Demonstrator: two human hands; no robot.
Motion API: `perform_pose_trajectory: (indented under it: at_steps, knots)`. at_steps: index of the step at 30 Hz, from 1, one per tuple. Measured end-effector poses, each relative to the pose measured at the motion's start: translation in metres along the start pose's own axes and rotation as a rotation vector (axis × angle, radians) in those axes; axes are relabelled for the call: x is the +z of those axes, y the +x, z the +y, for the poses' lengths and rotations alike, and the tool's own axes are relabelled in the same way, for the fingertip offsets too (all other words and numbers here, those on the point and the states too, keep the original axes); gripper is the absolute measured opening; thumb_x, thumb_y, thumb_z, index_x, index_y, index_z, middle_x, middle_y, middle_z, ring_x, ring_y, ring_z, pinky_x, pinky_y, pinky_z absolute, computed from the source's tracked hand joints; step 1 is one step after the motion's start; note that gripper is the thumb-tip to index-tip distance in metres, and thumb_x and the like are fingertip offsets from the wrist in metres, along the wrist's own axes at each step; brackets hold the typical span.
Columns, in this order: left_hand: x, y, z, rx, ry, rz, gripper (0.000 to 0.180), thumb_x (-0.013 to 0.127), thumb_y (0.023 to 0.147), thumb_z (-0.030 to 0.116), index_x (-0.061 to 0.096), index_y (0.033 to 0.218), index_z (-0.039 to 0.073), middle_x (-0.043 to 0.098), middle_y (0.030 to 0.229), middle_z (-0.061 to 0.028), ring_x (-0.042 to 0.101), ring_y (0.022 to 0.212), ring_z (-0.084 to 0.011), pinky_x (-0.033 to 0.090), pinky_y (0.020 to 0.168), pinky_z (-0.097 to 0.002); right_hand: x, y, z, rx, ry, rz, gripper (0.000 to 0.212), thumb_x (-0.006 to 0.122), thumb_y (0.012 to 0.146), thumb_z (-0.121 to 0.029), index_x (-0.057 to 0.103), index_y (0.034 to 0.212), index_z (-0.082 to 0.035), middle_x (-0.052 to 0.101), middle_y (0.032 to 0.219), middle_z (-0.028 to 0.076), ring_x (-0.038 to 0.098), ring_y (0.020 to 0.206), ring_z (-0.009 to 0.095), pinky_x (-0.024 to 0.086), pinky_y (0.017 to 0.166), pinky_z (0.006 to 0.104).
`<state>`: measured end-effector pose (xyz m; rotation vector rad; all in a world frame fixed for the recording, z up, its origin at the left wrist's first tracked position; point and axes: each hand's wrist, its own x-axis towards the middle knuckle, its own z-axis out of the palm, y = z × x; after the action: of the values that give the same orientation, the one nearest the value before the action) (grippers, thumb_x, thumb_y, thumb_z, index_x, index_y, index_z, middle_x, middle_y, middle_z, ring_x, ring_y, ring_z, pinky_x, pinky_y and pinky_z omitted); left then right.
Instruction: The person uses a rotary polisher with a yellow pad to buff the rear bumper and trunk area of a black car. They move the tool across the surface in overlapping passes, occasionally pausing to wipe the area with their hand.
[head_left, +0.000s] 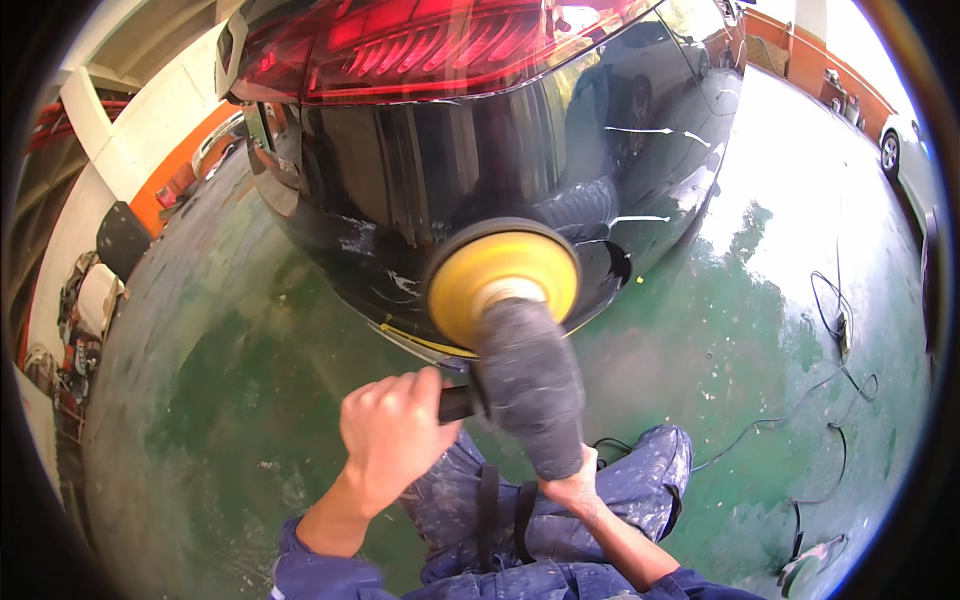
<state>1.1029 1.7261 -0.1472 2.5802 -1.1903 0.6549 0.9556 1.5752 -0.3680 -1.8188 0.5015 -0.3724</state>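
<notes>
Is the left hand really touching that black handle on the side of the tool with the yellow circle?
Touching. The head view shows the left hand wrapped around the black side handle, which sticks out of the fist toward the polisher.

Your left sleeve (325,566) and right sleeve (690,586) are deep blue cloth, both ending well short of the wrists, so your forearms (345,510) show bare, as do your left hand (395,425) and right hand (570,487). A small pale patch (278,590) marks the left sleeve near the picture's edge. Your blue trousers (600,525) are creased and smeared with whitish specks; two dark straps (487,515) lie across their front.
</notes>
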Motion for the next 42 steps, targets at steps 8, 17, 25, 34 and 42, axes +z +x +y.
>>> perform_pose_trajectory:
  at_steps: [8, 17, 25, 34, 42]
  knots:
    - [0.003, -0.051, -0.077, -0.201, -0.013, 0.061, 0.023, 0.08, 0.064, 0.016, 0.062, 0.075, 0.007, 0.067, 0.068, -0.0119, 0.066, 0.061, -0.0364, 0.051, 0.054, -0.0444, 0.038, 0.011, -0.033, -0.08, -0.045, -0.098, 0.042, 0.075, 0.072, -0.011, 0.065, 0.111, -0.002, 0.073, 0.096, 0.022, 0.072, 0.092, 0.041, 0.057, 0.082, 0.0433]
    - [-0.058, 0.052, 0.001, 0.281, -0.175, -0.599, 0.036, 0.08, 0.078, 0.022, 0.053, 0.09, 0.001, 0.065, 0.074, -0.0163, 0.068, 0.066, -0.038, 0.053, 0.056, -0.0463, 0.018, -0.022, 0.015, 0.144, 0.108, -0.061, 0.033, 0.075, 0.082, -0.024, 0.072, 0.111, -0.008, 0.076, 0.108, 0.012, 0.073, 0.105, 0.025, 0.057, 0.094, 0.0355]
    - [-0.109, 0.118, -0.02, -0.161, -0.471, -1.437, 0.036, 0.073, 0.087, 0.017, 0.052, 0.111, 0.001, 0.067, 0.073, -0.0139, 0.067, 0.061, -0.0268, 0.052, 0.059, -0.0433, 0.069, -0.032, -0.065, 0.231, 0.597, -0.046, 0.041, 0.073, 0.079, -0.02, 0.07, 0.117, -0.004, 0.075, 0.11, 0.012, 0.071, 0.102, 0.021, 0.056, 0.091, 0.0381]
    - [-0.13, 0.152, -0.017, -0.933, -1.013, -1.752, 0.038, 0.073, 0.083, 0.004, 0.054, 0.115, -0.002, 0.056, 0.074, -0.0041, 0.049, 0.043, -0.01, 0.042, 0.04, -0.0281, 0.076, -0.023, -0.162, 0.232, 0.846, -0.033, 0.038, 0.084, 0.075, -0.012, 0.074, 0.11, -0.002, 0.077, 0.107, 0.008, 0.067, 0.098, 0.011, 0.055, 0.09, 0.0293]
    - [-0.076, 0.17, 0.023, -0.957, -1.392, -1.875, 0.039, 0.061, 0.09, 0.001, 0.051, 0.127, -0.006, 0.053, 0.076, -0.0045, 0.048, 0.045, -0.0077, 0.04, 0.04, -0.026, 0.052, -0.03, -0.111, 0.511, 0.839, 0.07, 0.055, 0.083, 0.074, -0.007, 0.064, 0.125, -0.002, 0.07, 0.109, 0.006, 0.065, 0.101, 0.018, 0.055, 0.089, 0.0359]
